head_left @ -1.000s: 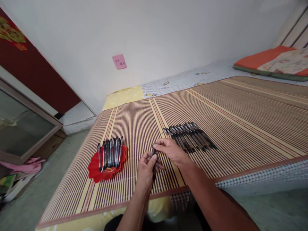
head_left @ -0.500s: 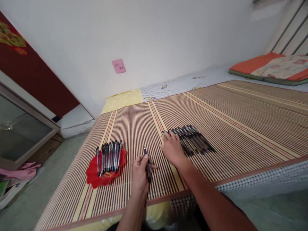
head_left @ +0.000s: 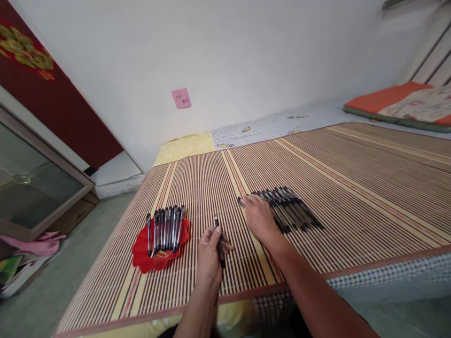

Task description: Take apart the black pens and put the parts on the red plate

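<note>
My left hand point(head_left: 210, 251) is closed around an uncapped black pen point(head_left: 221, 251), its bare tip pointing away from me. To its right, my right hand point(head_left: 260, 216) is low over the mat with the fingers pinched together. A small black piece that looks like a pen cap point(head_left: 241, 202) sticks out at those fingertips. Beside and partly under this hand lies a slanted row of black pens point(head_left: 298, 209); its left end is hidden. Left of my hands, several clear-barrelled pens with black caps point(head_left: 165, 228) lie side by side on a red scalloped dish point(head_left: 141, 249).
A striped bamboo mat point(head_left: 197, 188) covers the bed, its front edge close to me. Folded orange and floral bedding point(head_left: 398, 103) lies at the far right. A pink note point(head_left: 181, 98) is on the white wall. A glass-fronted cabinet door point(head_left: 31, 178) stands at the left.
The whole view has shifted slightly. My right fingers have drawn closer together by the row's left end, with the small black piece showing more at the fingertips. My left hand keeps holding the pen.
</note>
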{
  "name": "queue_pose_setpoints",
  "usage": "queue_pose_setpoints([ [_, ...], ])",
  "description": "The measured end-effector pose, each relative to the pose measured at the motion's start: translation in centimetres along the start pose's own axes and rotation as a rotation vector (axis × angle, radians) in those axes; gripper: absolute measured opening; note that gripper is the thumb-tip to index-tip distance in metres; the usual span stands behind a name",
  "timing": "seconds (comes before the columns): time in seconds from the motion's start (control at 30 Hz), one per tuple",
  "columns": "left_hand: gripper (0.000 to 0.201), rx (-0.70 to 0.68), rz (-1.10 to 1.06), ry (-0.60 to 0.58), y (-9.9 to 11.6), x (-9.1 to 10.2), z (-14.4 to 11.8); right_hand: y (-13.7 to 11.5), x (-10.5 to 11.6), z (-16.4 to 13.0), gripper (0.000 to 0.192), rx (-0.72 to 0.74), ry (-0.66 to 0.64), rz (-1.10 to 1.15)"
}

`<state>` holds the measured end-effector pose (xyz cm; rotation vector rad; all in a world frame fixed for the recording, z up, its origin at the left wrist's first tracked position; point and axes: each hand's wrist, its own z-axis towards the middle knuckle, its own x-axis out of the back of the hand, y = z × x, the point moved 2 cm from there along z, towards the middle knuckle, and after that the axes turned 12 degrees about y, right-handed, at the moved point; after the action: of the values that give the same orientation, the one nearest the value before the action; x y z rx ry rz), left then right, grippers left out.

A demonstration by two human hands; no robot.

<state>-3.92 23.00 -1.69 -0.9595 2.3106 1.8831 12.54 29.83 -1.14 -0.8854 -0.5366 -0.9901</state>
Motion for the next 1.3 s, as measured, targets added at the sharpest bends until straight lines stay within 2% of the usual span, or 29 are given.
queue_pose_setpoints([
  [0.1, 0.041, 0.001, 0.004, -0.019, -0.1, 0.0, 0.0, -0.5, -0.8, -0.4, 0.033, 0.105, -0.099, -0.087],
  [0.17, 0.04, -0.005, 0.002, -0.03, -0.1, 0.1, 0.0, -1.1, -0.9, -0.6, 0.026, 0.136, -0.121, -0.097],
  [0.33, 0.039, 0.014, -0.025, -0.034, -0.2, 0.2, 0.1, -2.4, -0.3, -0.8, 0.008, 0.088, -0.135, -0.066],
  [0.4, 0.038, 0.02, -0.037, -0.034, -0.2, 0.2, 0.2, -2.5, -0.3, -0.9, 0.014, 0.024, -0.149, 0.021],
  [0.5, 0.036, 0.016, -0.031, -0.053, -0.4, 0.2, 0.2, -2.2, -0.5, -0.7, 0.027, -0.156, -0.091, 0.335],
  [0.6, 0.034, -0.007, 0.021, -0.085, -0.5, 0.1, 0.1, -1.6, -0.7, -0.3, 0.017, -0.39, -0.018, 0.813],
  [0.67, 0.034, -0.027, 0.072, -0.109, -0.6, -0.1, 0.0, -1.2, -0.7, 0.0, 0.017, -0.536, 0.016, 1.088],
  [0.77, 0.033, -0.061, 0.147, -0.144, -0.7, -0.3, -0.2, -1.1, -0.2, 0.2, 0.026, -0.642, 0.061, 1.297],
  [0.97, 0.033, -0.125, 0.227, -0.181, -0.7, -0.6, -0.5, -1.8, 1.0, 0.2, 0.024, -0.547, -0.01, 1.31],
  [1.1, 0.034, -0.105, 0.206, -0.178, -0.7, -0.7, -0.7, -1.8, 1.3, 0.4, 0.02, -0.467, -0.049, 1.284],
  [1.3, 0.033, -0.08, 0.172, -0.171, -0.7, -0.7, -0.9, -1.5, 2.1, 0.6, 0.019, -0.424, -0.054, 1.254],
])
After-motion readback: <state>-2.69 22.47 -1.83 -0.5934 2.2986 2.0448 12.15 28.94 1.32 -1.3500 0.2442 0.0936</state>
